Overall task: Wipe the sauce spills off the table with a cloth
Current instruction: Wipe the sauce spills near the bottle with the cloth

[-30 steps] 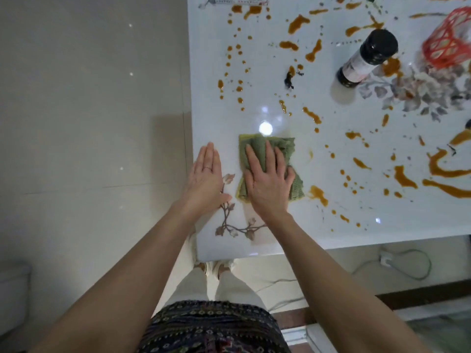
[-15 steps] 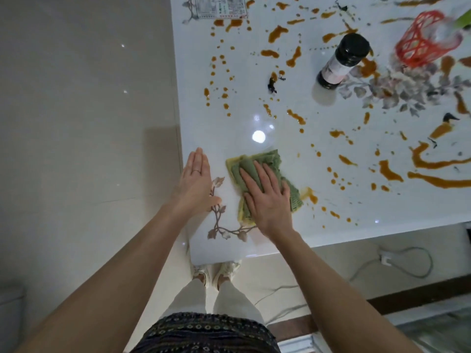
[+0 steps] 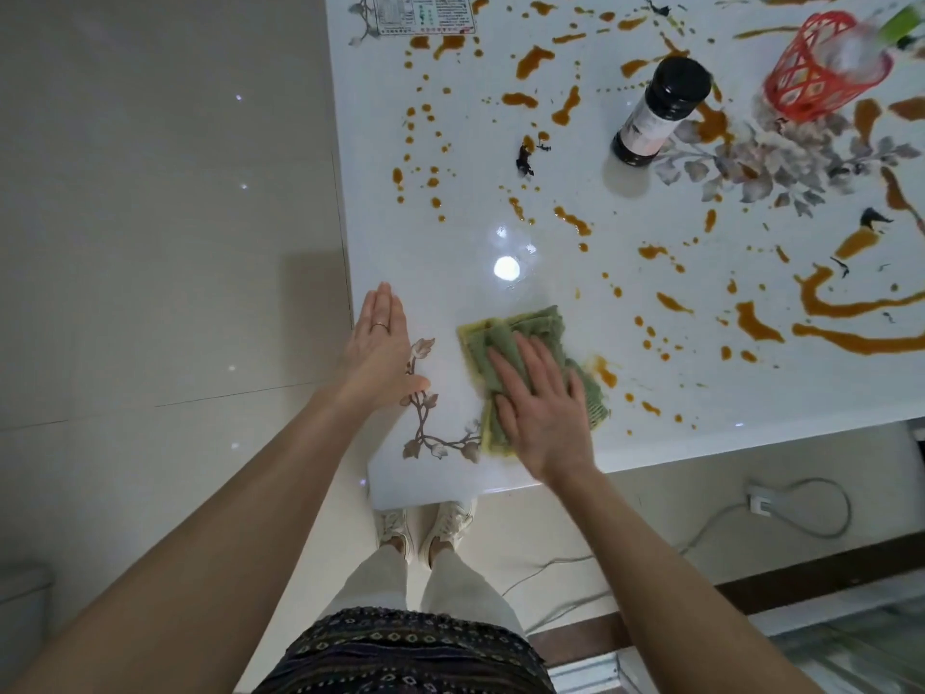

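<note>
Green cloth (image 3: 533,329) under flat right hand (image 3: 545,418), straight-fingered left hand (image 3: 380,353) on table (image 3: 450,273) beside

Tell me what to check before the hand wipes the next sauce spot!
1. Right hand pressing flat on the cloth: ok.
2. Left hand clear of sauce: ok.
3. Way to the nearest sauce spot, just right of the cloth, free: ok.
4. Bottle well away from the cloth: ok.
5. Cloth's underside clean enough: cannot tell; its edge looks yellow-stained.
6. Table free of spills: not ok, many remain.
</note>
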Demonstrator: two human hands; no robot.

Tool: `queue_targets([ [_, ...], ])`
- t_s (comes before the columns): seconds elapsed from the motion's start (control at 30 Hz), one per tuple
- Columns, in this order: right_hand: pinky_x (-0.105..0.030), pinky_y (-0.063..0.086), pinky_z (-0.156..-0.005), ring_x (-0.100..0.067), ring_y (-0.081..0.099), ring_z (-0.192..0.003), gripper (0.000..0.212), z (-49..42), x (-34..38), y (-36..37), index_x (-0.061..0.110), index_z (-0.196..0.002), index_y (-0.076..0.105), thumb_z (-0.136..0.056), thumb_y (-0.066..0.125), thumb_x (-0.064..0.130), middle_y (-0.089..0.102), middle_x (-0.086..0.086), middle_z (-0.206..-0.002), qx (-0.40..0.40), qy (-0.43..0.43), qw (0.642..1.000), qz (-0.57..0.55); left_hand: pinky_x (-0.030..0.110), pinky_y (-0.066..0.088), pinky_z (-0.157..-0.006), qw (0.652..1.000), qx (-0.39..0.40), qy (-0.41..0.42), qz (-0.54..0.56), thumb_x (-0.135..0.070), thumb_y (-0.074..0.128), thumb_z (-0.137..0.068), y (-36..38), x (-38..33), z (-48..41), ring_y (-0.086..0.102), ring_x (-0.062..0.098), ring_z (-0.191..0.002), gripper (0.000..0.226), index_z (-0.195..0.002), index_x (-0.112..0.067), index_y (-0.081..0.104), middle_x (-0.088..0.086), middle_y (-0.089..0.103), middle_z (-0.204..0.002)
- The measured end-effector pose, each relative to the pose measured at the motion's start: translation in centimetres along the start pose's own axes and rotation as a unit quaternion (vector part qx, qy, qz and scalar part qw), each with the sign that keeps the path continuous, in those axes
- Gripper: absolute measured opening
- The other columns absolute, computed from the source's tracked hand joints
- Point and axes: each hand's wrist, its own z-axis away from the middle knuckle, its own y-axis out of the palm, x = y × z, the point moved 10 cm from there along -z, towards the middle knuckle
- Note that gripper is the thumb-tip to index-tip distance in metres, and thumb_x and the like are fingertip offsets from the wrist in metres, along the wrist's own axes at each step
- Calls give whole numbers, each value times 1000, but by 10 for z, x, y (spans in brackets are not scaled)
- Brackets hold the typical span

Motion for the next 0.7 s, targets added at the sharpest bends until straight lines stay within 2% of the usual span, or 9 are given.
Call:
queue_targets([
  [0.1, -57, 26, -112, -20, 16, -147, 56, -11, -27, -1, 29, -151, 29, -96, 25, 38, 22, 0, -160, -4, 125, 991, -44, 34, -4, -116, 1000, 3, -1, 7, -37, 65, -85, 0, 0, 1, -24, 25, -141, 109, -143, 3, -19, 14, -27, -152],
  [0.2, -60, 18, -113, -23, 15, -146, 62, -1, 2, 4, 27, -150, 31, -90, 27, 38, 23, -3, -159, -17, 201, 976, -82, 35, -5, -117, 1000, 5, -4, 6, -35, 66, -84, 1, -1, 1, -23, 27, -141, 110, -143, 4, -18, 15, -26, -152],
  [0.27, -59, 16, -111, -25, 17, -147, 61, 15, 37, 9, 28, -150, 33, -90, 33, 39, 23, -4, -159, -12, 168, 983, -71, 35, -4, -117, 1000, 2, -7, 4, -35, 66, -84, 0, -1, 0, -23, 28, -141, 110, -143, 4, -17, 16, -26, -152],
  [0.33, -56, 17, -111, -25, 18, -147, 58, 33, 56, 12, 31, -150, 33, -93, 35, 42, 22, -3, -160, -2, 83, 996, -43, 35, -4, -117, 1000, 4, -9, 5, -35, 66, -84, 1, -2, 0, -23, 28, -141, 109, -143, 5, -17, 16, -26, -152],
  [0.4, -53, 21, -111, -24, 20, -147, 56, 38, 45, 12, 32, -151, 30, -98, 31, 48, 23, -2, -160, 2, -6, 1000, -18, 35, -4, -117, 1000, 6, -8, 9, -34, 66, -84, 1, -2, 1, -23, 28, -141, 109, -143, 4, -17, 16, -26, -152],
  [0.47, -53, 28, -110, -23, 23, -145, 55, 35, 12, 7, 31, -151, 30, -99, 27, 49, 26, -3, -158, -7, -20, 1000, -1, 34, -5, -116, 1000, 9, -8, 11, -34, 66, -84, 1, -2, 2, -23, 28, -141, 109, -143, 4, -17, 16, -26, -152],
  [0.6, -59, 28, -110, -22, 24, -143, 51, 20, -50, -5, 28, -145, 39, -96, 32, 40, 33, -3, -154, -30, 124, 991, -44, 34, -4, -115, 1000, 9, -11, 17, -34, 65, -85, 1, -2, 1, -23, 27, -141, 108, -143, 3, -17, 15, -26, -152],
  [0.7, -62, 21, -110, -23, 25, -141, 50, 17, -36, -7, 24, -134, 51, -86, 39, 28, 39, -4, -150, -60, 211, 969, -111, 34, -3, -116, 1000, 8, -10, 17, -33, 65, -85, 2, -3, 1, -23, 26, -141, 107, -143, 3, -18, 14, -26, -152],
])
